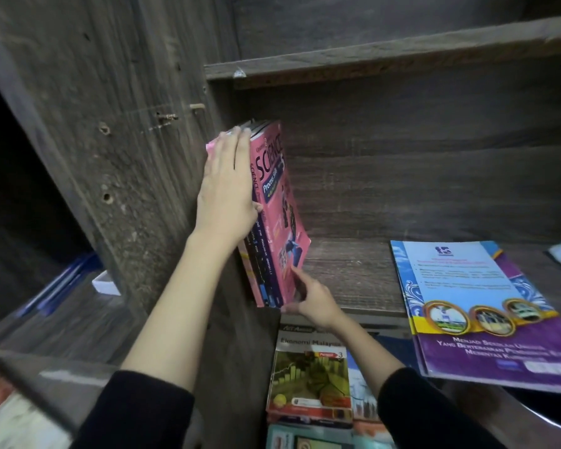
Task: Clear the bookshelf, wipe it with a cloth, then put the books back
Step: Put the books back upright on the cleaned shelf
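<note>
Wood all round: bookshelf [402, 176] of dark grey-brown board, coarse streaky grain, matt and scuffed. Shelf board [347, 273] just right of the right hand [308, 296], rough, chipped pale along the front edge. Upper shelf [386, 59] high above the left hand [227, 186], front edge raw and crumbly. Upright side panel [127, 157] directly left of the left hand, pocked with small round holes [107, 197], one short peg [196, 106] jutting out.

Books [272, 222], a slim stack of paperbacks, standing on end between the two hands, tilted, lower end at the front edge of the shelf board. Outermost cover glossy pink, "SCIENCE" in dark letters; spines pink, navy and purple. Left hand laid flat along the stack's left side, fingers straight and together, thumb resting over the spines. Right hand at the lower corner, forefinger on the pink cover, thumb tucked under the bottom edge, pinching it.

Booklet [483, 303] well right of the right hand, lying flat, glossy, pale blue above and purple below, overhanging the shelf's front edge. Below the right wrist, more paperbacks lying flat, topmost titled "Ekonomi Malaysia" [311, 380]. Black sleeves [143, 413] on both forearms.
</note>
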`<state>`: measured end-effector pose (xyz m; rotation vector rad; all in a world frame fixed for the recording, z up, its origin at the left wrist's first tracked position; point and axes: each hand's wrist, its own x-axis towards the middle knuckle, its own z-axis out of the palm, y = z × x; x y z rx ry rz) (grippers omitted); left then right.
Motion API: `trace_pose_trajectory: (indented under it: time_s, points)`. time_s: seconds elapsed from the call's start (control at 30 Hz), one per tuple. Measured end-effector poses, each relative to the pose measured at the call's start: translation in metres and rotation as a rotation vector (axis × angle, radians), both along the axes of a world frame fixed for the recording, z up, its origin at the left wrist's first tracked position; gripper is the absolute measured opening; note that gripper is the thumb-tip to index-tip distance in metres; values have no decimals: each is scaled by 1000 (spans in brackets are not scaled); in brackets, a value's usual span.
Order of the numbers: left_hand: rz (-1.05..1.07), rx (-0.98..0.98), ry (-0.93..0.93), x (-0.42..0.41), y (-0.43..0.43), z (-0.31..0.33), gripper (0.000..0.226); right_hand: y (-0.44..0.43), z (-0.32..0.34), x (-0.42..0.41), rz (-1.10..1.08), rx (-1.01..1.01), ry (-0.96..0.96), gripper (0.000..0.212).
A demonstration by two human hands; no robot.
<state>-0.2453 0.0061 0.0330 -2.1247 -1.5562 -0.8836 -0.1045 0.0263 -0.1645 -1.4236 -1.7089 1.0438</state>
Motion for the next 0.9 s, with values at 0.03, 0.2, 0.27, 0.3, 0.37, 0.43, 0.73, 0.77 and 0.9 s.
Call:
trace_pose_trajectory:
  time_s: [0.03,0.2,0.27,0.3,0.37,0.43,0.73,0.77,0.9]
  points:
    - [10,-30,1,1,-1,0,111,-3,4,2,4,-3,27,93]
    - [-95,253,-117,24,-15,-13,71,-20,17,42,-224,216,-18,35]
    - [-235,448,-214,45,-17,-30,46,-30,25,69,-332,305,-115,26]
    - [-276,473,-243,56,-17,-41,37,-33,27,83,-381,328,-165,25]
    - [-320,394,-274,81,-16,-65,26,-42,30,112,-476,322,-255,25]
    - [-338,225,-289,108,-18,-89,25,-52,29,142,-570,299,-299,23]
    - [-25,-795,-73,204,-39,-145,42,-100,25,230,-933,14,-717,43]
    - [-11,-828,-47,210,-41,-150,44,-105,24,236,-955,-29,-751,49]
    - [17,-862,-38,225,-46,-161,49,-116,16,258,-973,-147,-766,70]
